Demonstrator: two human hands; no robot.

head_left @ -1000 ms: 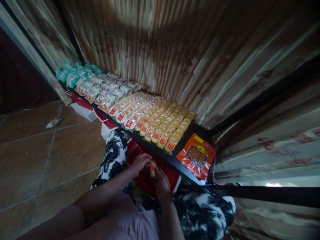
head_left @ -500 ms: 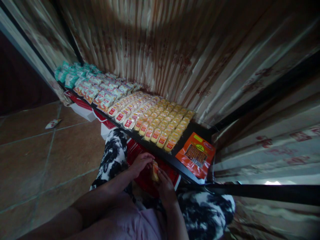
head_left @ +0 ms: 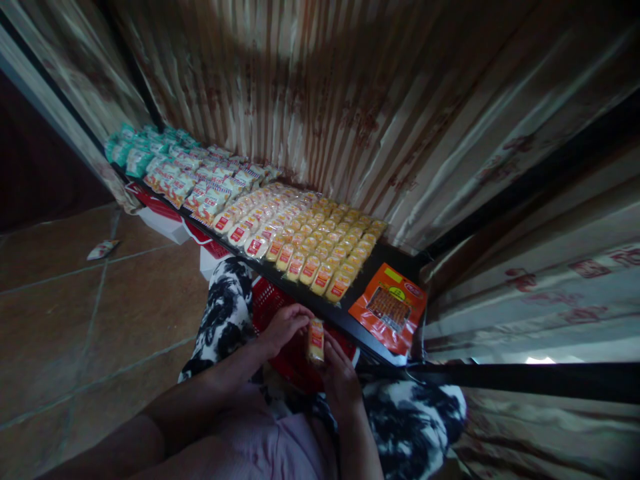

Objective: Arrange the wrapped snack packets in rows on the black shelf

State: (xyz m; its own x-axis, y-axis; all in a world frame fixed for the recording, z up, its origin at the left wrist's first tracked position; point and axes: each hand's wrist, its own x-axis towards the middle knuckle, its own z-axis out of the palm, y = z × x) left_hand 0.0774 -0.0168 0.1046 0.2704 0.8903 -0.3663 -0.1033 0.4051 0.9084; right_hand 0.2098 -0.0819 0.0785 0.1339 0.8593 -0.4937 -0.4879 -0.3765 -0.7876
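Observation:
Both my hands hold a small yellow snack packet [head_left: 316,339] with a red label, upright above a red plastic basket [head_left: 280,313] between my knees. My left hand [head_left: 284,327] grips the packet's left edge with curled fingers. My right hand [head_left: 340,373] pinches it from below and the right. Just beyond the basket a low black shelf [head_left: 350,320] carries rows of the same yellow packets [head_left: 325,257].
Further left on the shelf lie paler packets [head_left: 250,223], white-and-red ones [head_left: 200,187] and green ones [head_left: 133,150]. An orange sausage pack [head_left: 390,308] lies at the shelf's right end. Striped curtains hang behind. A loose wrapper [head_left: 101,249] lies on the tiled floor, left.
The packet has come up out of the basket and turned so that its red label faces me; both hands rose slightly with it.

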